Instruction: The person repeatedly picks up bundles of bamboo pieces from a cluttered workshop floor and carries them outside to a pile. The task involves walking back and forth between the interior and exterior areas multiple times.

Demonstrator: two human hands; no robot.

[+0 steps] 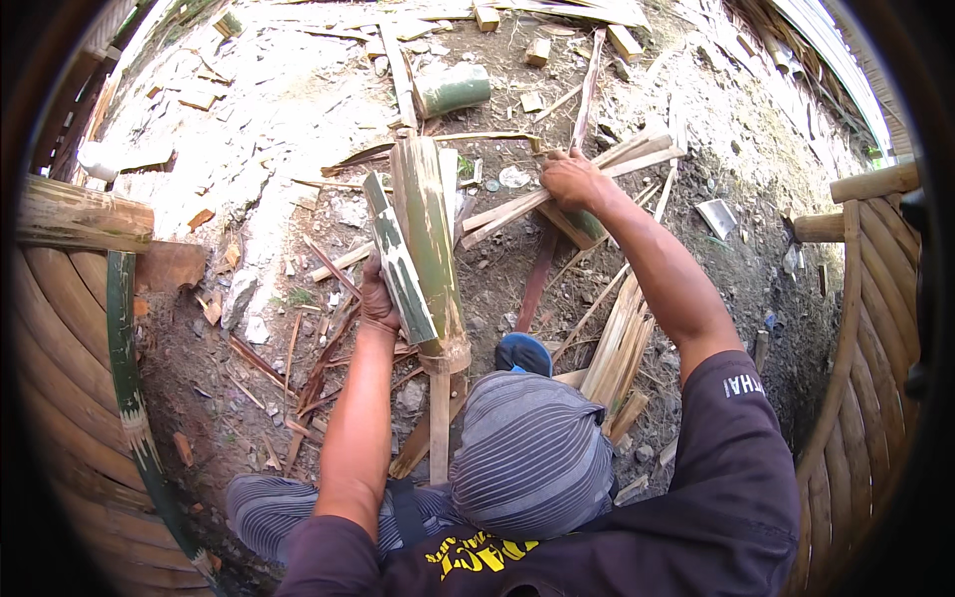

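My left hand point(379, 301) is closed on a short piece of split bamboo point(401, 269), dark green with pale scraped patches. The piece is tilted against the left side of a thicker bamboo length point(426, 214), whose skin is green and worn. Farther right, my right hand point(574, 181) reaches over a small heap of pale split sticks point(637, 157). Its fingers are curled down, and what they grip is hidden. Just below that hand sits a short green bamboo chunk point(580, 225), partly covered by the hand and sticks.
A cut green bamboo section point(453, 91) lies at the back. Pale split slats point(619, 343) are piled right of my striped knee point(532, 443) and dark sandal point(524, 353). Bamboo-slat structures point(75, 368) curve along both sides. Wood scraps, stones and dry strips litter the ground.
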